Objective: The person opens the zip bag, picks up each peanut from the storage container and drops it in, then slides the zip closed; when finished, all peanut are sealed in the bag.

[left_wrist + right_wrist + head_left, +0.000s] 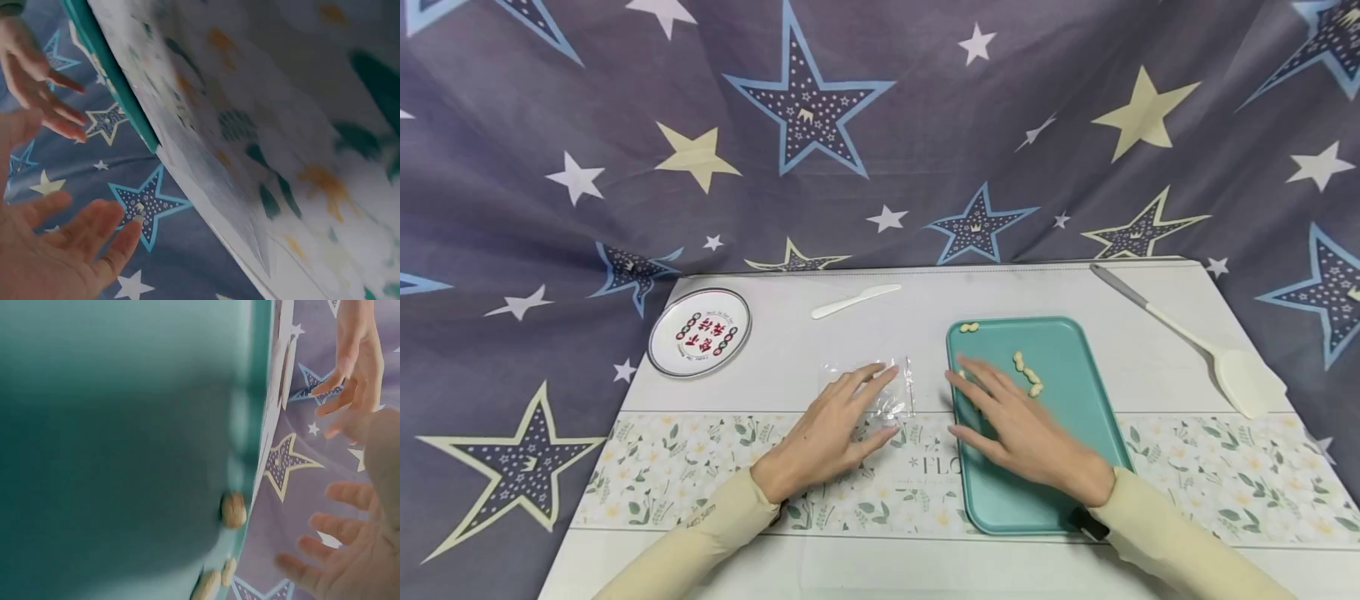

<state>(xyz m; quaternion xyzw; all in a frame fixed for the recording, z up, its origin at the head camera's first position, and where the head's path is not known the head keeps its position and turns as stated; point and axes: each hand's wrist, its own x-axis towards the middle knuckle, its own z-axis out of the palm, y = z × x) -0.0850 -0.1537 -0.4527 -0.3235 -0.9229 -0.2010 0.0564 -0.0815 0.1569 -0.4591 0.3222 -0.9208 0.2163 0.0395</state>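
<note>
My left hand (829, 432) hovers with fingers spread beside a clear plastic bag (898, 403) lying on the table; its fingers overlap part of the bag in the head view. Over the left part of a teal tray (1078, 367) is my right hand (1026, 429), slightly blurred, its fingers extended and holding nothing. Several peanuts (1032, 375) lie in the tray beyond that hand, with more peanuts (970, 327) in the far left corner. In the right wrist view, one peanut (234, 510) sits near the tray's rim. Both wrist views show relaxed, empty fingers.
A round white plate (700, 333) with red lettering stands at the far left. Behind the bag lies a white plastic knife (856, 302). To the tray's right is a spatula (1240, 379) with a grey-tipped handle. A star-patterned cloth (880, 142) hangs behind the table.
</note>
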